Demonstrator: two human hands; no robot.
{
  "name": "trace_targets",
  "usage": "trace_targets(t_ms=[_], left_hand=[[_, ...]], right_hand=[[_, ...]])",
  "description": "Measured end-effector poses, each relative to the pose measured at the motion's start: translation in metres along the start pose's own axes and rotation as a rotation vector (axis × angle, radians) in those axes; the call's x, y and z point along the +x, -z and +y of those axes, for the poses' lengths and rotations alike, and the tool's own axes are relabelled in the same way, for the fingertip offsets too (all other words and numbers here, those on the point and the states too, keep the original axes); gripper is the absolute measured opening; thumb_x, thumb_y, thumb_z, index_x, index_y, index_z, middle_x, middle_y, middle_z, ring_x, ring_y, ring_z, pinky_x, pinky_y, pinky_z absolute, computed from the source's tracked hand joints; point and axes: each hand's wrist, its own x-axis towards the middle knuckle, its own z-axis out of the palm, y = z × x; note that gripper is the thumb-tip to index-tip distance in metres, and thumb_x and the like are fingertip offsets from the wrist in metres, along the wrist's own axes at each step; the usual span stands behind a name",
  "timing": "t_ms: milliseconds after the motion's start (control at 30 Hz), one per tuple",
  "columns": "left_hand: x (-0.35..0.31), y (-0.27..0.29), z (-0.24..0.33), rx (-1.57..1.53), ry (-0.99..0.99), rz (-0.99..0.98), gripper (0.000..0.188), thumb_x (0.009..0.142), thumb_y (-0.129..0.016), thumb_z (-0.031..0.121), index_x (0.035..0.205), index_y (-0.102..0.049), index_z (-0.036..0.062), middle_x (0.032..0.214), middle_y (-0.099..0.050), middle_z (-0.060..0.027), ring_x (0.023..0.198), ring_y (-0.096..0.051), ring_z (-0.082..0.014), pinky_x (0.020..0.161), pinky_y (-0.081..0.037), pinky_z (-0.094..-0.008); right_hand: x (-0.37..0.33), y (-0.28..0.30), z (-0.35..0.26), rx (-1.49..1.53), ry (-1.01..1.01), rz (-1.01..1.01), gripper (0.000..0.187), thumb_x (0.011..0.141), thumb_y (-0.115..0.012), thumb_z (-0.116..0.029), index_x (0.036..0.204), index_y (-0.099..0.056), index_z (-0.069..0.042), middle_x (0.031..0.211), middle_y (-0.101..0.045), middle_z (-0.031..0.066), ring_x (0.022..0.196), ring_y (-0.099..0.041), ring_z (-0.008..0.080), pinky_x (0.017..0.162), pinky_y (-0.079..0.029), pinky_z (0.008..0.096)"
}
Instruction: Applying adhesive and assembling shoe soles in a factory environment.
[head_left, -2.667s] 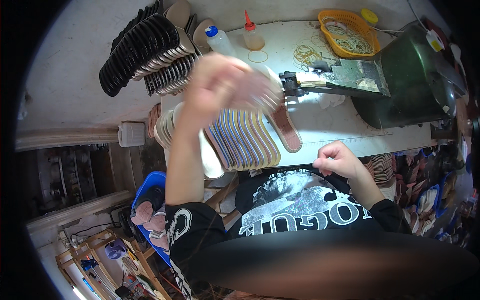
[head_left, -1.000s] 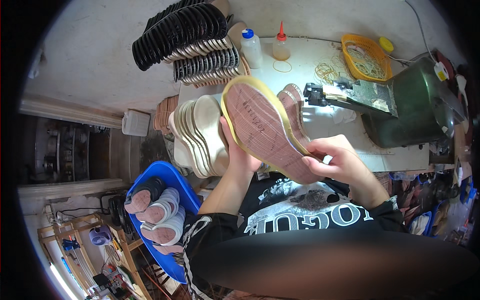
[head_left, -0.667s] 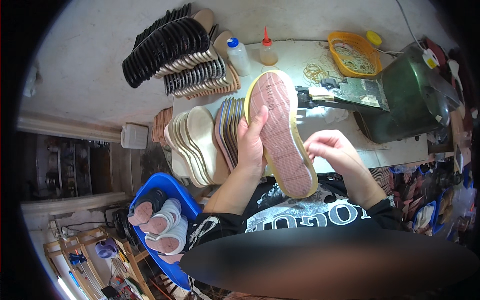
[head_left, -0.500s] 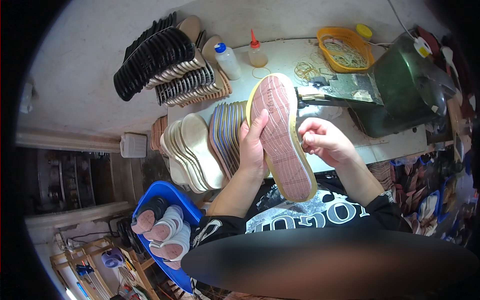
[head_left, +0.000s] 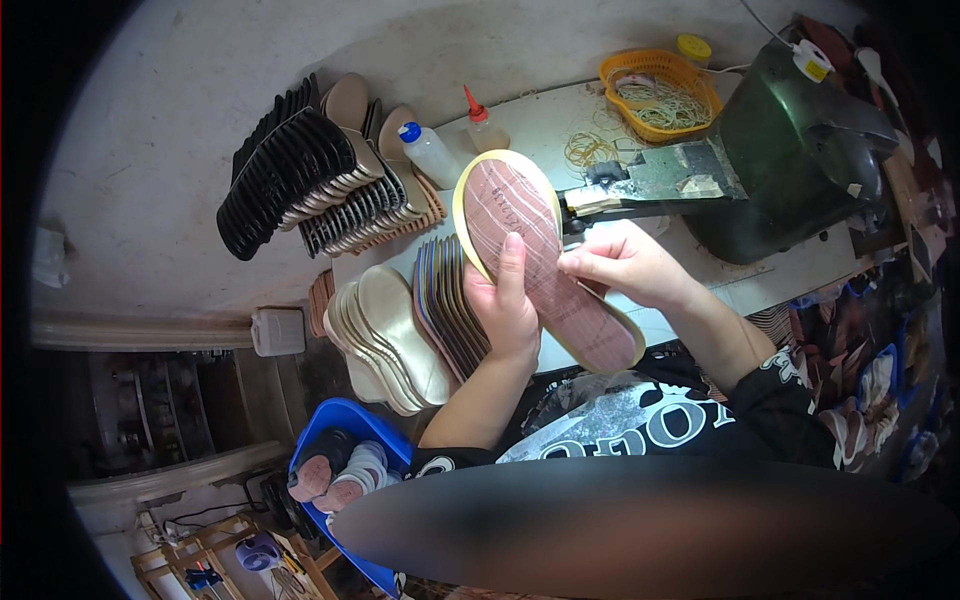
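Note:
A pinkish insole (head_left: 505,195) with pale lines and a yellow rim stands tilted before me, its wide end up and to the left. My left hand (head_left: 508,315) grips it around the left edge, thumb lying on the pink face and fingers behind. At the opposite edge, near the narrow middle, my right hand (head_left: 635,265) is closed, with its thumb tip against the insole; its other fingers are curled and partly hidden. Left of my left hand stand a row of thin edge-on insoles (head_left: 445,300) and a stack of cream insoles (head_left: 392,315).
Behind my right hand, a green machine (head_left: 790,170) extends an arm over the white table (head_left: 545,110). Further back are a yellow basket (head_left: 612,85) of rubber bands, a blue-capped bottle (head_left: 430,155) and a red-capped bottle (head_left: 488,132). Bundled black insoles (head_left: 285,180) lean left; a blue bin (head_left: 340,412) holds soles.
The insole has shifted left and tilted further, its lower end swinging right. My right hand has come from beside the insole to touch its edge. The whole view has shifted a little.

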Motion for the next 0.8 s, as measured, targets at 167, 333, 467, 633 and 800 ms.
trace_targets(t_ms=[167, 333, 467, 633, 800], left_hand=[[0.018, 0.008, -0.01, 0.151, 0.02, -0.038, 0.029, 0.09, -0.061, 0.01, 0.116, -0.055, -0.0015, 0.107, -0.064, -0.0082, 0.092, -0.061, -0.0132, 0.082, -0.048, -0.0267], [0.038, 0.001, -0.004, 0.074, 0.18, 0.021, 0.031, 0.09, -0.062, 0.013, 0.117, -0.055, -0.001, 0.11, -0.063, -0.009, 0.094, -0.062, -0.0138, 0.082, -0.049, -0.0279], [0.069, 0.005, -0.017, 0.002, 0.195, 0.109, 0.033, 0.089, -0.063, 0.014, 0.117, -0.054, -0.0013, 0.11, -0.062, -0.0096, 0.095, -0.061, -0.0147, 0.083, -0.049, -0.0279], [0.079, -0.012, -0.042, 0.063, 0.208, -0.009, 0.032, 0.089, -0.064, 0.014, 0.114, -0.054, -0.0024, 0.108, -0.062, -0.0097, 0.095, -0.061, -0.0149, 0.086, -0.047, -0.0273], [0.079, -0.026, -0.05, 0.077, 0.17, -0.017, 0.032, 0.089, -0.064, 0.014, 0.115, -0.054, -0.0031, 0.108, -0.062, -0.0105, 0.096, -0.061, -0.0154, 0.085, -0.048, -0.0274]], right_hand=[[0.004, -0.003, -0.004, -0.412, 0.201, 0.222, 0.031, 0.089, -0.065, -0.028, 0.076, -0.069, 0.0, 0.057, -0.055, -0.0013, 0.054, -0.047, 0.0024, 0.049, -0.039, 0.0225], [0.004, 0.014, 0.01, -0.136, -0.011, 0.099, 0.042, 0.091, -0.06, -0.038, 0.068, -0.064, -0.003, 0.055, -0.051, -0.0031, 0.05, -0.044, 0.0037, 0.047, -0.036, 0.021], [-0.02, 0.013, -0.004, 0.05, -0.244, -0.125, 0.037, 0.091, -0.059, -0.037, 0.085, -0.065, -0.001, 0.07, -0.064, 0.0068, 0.054, -0.06, 0.0107, 0.048, -0.048, 0.0225], [-0.041, 0.018, 0.011, 0.168, -0.195, -0.037, 0.03, 0.091, -0.06, -0.029, 0.091, -0.064, 0.001, 0.07, -0.065, 0.0087, 0.055, -0.062, 0.0131, 0.048, -0.05, 0.0228], [-0.052, 0.016, 0.016, 0.299, -0.141, 0.068, 0.032, 0.093, -0.057, -0.027, 0.093, -0.063, 0.004, 0.071, -0.065, 0.0107, 0.056, -0.064, 0.0148, 0.048, -0.051, 0.0232]])
